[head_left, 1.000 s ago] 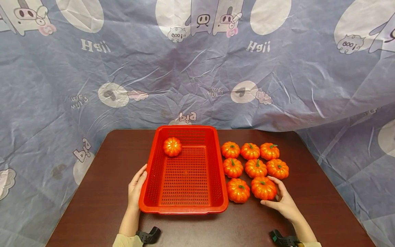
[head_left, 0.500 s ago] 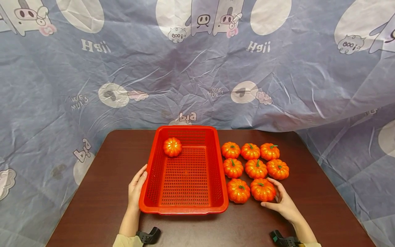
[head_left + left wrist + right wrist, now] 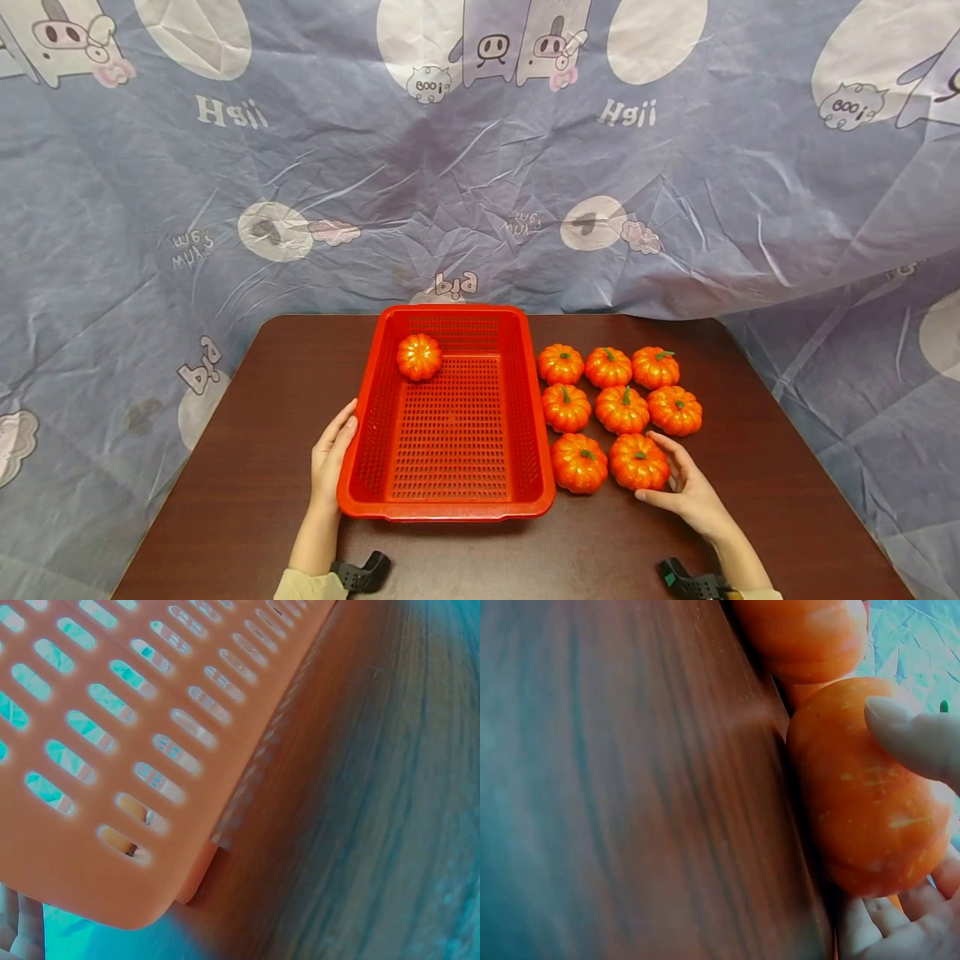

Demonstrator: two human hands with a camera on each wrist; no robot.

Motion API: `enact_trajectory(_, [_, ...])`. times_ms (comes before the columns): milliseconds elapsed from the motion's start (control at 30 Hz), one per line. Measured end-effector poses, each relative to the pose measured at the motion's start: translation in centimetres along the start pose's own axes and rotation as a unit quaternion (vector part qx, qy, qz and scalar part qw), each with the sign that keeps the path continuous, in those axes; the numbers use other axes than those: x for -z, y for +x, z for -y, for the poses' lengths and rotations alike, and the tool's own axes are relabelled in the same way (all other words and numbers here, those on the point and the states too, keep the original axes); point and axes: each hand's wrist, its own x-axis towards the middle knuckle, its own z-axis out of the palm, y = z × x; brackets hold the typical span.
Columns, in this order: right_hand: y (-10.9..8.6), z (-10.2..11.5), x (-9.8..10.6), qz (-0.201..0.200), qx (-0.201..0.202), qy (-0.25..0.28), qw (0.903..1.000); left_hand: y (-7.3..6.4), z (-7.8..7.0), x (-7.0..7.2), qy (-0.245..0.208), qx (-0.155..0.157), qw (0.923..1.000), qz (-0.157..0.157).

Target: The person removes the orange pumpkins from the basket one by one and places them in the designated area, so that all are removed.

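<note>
A red perforated plastic basket (image 3: 450, 510) holds one small orange pumpkin (image 3: 419, 357) in its far left corner. Against the outside of the basket's left wall, my left hand (image 3: 328, 458) rests with straight fingers. My right hand (image 3: 686, 487) grips the right pumpkin (image 3: 640, 462) of the nearest row. In the right wrist view its thumb (image 3: 911, 739) lies on this pumpkin, while the other fingers (image 3: 900, 922) reach around its far side. The left wrist view shows the basket's slotted end wall (image 3: 150, 855), with only a bit of my fingers at the lower left.
Several more pumpkins with green stems, such as a near-row pumpkin (image 3: 580, 463) and a back-row pumpkin (image 3: 561, 364), stand in rows right of the basket. All sit on a dark brown table (image 3: 247, 450). A printed blue-grey cloth (image 3: 450, 167) hangs behind it.
The pumpkin at my right hand has shifted slightly left and nearer, and its stem has turned. My right hand has moved only slightly. The left hand and the basket stay put.
</note>
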Motion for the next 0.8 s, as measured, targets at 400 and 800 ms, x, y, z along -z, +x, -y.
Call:
enact_trajectory(400, [1.0,2.4,1.0,-0.01,0.066,0.009,0.9977,-0.1,-0.1,0.0,0.004,0.008,0.9999,-0.009])
enact_trajectory(800, [5.0,8.4,1.1,0.0,0.077,0.027,0.9967,0.0,-0.1,-0.1,0.007,0.01,0.9999,-0.009])
